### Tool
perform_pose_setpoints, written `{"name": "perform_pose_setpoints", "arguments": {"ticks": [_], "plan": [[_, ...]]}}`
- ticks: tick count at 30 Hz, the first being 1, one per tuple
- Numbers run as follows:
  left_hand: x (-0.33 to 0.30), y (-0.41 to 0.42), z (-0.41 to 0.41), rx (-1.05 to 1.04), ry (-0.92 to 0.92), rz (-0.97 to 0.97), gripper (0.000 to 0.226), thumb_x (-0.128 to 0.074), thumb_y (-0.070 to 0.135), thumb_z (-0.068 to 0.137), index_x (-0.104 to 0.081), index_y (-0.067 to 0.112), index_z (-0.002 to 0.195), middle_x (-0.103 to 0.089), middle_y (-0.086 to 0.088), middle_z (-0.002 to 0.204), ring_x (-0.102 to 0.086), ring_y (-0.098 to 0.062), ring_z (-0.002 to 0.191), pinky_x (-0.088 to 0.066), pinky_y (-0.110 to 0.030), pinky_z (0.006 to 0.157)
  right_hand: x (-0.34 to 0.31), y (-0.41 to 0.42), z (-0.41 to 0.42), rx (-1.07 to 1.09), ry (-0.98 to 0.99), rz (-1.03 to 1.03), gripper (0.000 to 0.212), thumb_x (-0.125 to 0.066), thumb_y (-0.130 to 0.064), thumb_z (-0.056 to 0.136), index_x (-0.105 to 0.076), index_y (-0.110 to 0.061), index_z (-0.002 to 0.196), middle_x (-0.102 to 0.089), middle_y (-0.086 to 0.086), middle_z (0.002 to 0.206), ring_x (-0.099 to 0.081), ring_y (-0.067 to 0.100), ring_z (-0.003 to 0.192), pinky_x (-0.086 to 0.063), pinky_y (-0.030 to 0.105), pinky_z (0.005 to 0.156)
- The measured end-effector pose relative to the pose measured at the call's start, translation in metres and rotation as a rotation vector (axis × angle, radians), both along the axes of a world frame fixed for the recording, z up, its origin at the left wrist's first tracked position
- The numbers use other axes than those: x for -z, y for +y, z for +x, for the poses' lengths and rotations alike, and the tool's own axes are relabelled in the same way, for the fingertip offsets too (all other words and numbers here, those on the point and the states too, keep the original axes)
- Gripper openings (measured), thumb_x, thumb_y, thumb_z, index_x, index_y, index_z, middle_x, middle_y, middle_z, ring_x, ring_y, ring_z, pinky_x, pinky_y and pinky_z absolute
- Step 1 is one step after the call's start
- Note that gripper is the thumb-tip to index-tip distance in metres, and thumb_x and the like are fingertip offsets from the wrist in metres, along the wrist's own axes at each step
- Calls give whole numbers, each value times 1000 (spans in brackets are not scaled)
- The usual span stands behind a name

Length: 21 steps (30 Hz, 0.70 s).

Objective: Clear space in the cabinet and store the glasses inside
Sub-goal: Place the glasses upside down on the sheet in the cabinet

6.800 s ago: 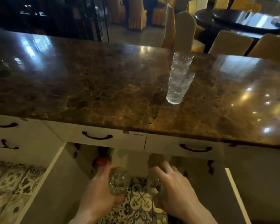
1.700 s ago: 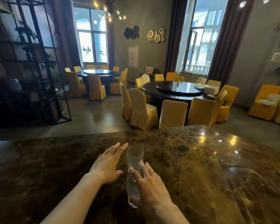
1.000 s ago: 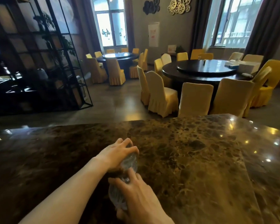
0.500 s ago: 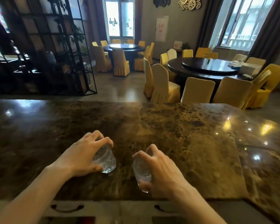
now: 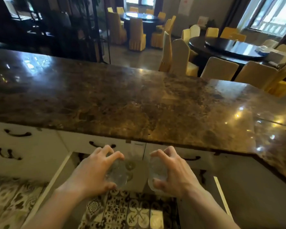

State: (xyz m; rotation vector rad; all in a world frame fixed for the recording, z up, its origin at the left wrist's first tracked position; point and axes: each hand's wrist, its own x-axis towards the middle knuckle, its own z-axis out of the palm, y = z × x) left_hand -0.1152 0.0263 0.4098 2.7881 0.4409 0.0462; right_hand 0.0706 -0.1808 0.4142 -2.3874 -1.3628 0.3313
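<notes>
My left hand [image 5: 92, 172] grips a clear textured glass [image 5: 118, 175] from above. My right hand [image 5: 173, 171] grips a second clear glass [image 5: 156, 171] the same way. Both glasses hang side by side below the front edge of the brown marble counter [image 5: 139, 103], in front of the white cabinet [image 5: 40, 156]. The cabinet's two doors stand swung outward, the left door [image 5: 56, 184] beside my left arm and the right door [image 5: 224, 204] beside my right arm. The cabinet's inside is hidden behind my hands.
White drawers with dark curved handles [image 5: 17, 133] run under the counter edge. Patterned floor tiles [image 5: 130, 212] lie below my arms. Beyond the counter stand round dark tables [image 5: 226, 47] with yellow-covered chairs [image 5: 220, 68] and a black metal shelf [image 5: 89, 27].
My hands pulled the stack on the counter apart into two glasses and carried one each down off the counter to the cabinet front. My view tilted downward.
</notes>
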Motion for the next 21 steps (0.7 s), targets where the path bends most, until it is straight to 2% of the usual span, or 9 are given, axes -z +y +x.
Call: {"name": "perform_pose_setpoints", "arguments": {"ticks": [5, 9, 11, 14, 17, 19, 21], "plan": [[66, -29, -3, -147, 74, -115, 86, -83, 57, 64, -29, 52, 131, -33, 25, 124, -35, -3, 118, -51, -27, 92, 64, -14, 2, 0, 80, -110, 80, -77, -42, 68, -34, -51, 134, -34, -8, 118, -54, 17, 103, -56, 33, 82], [149, -53, 14, -268, 94, -213, 84, -77, 50, 73, -24, 42, 138, -28, 19, 141, -30, -15, 135, -45, -35, 104, 140, -15, 22, 14, 142, -181, 84, -76, -42, 71, -25, -55, 137, -30, -4, 135, -52, 26, 120, -53, 37, 91], [194, -61, 29, -302, 104, -233, 79, -68, 54, 80, -23, 38, 143, -24, 15, 145, -26, -18, 138, -39, -33, 108, 184, -12, 35, 0, 152, -205, 87, -74, -41, 73, -19, -55, 140, -27, -3, 138, -50, 29, 123, -53, 37, 89], [265, -75, 57, -384, 162, -230, 80, -68, 43, 83, -22, 33, 148, -21, 6, 155, -22, -24, 143, -31, -31, 110, 254, -3, 57, -9, 157, -220, 85, -74, -40, 77, -20, -50, 142, -23, -2, 143, -46, 28, 127, -53, 35, 89], [339, -87, 80, -446, 158, -248, 78, -67, 47, 80, -25, 34, 145, -24, 8, 149, -27, -21, 139, -37, -29, 106, 325, 9, 73, -5, 118, -214, 77, -73, -40, 81, -22, -49, 138, -22, 1, 143, -47, 30, 127, -52, 37, 89], [391, -90, 91, -454, 167, -236, 79, -71, 45, 77, -25, 36, 141, -25, 10, 146, -26, -19, 136, -42, -29, 103, 372, 20, 85, 29, 124, -238, 76, -73, -41, 81, -22, -51, 138, -37, 5, 136, -51, 29, 122, -50, 37, 89], [443, -90, 100, -464, 163, -249, 83, -75, 43, 75, -25, 36, 141, -25, 9, 146, -26, -19, 136, -44, -33, 102, 420, 31, 98, 56, 155, -236, 54, -71, -44, 79, -46, -42, 127, -59, -1, 110, -61, 24, 102, -53, 36, 81]]}}
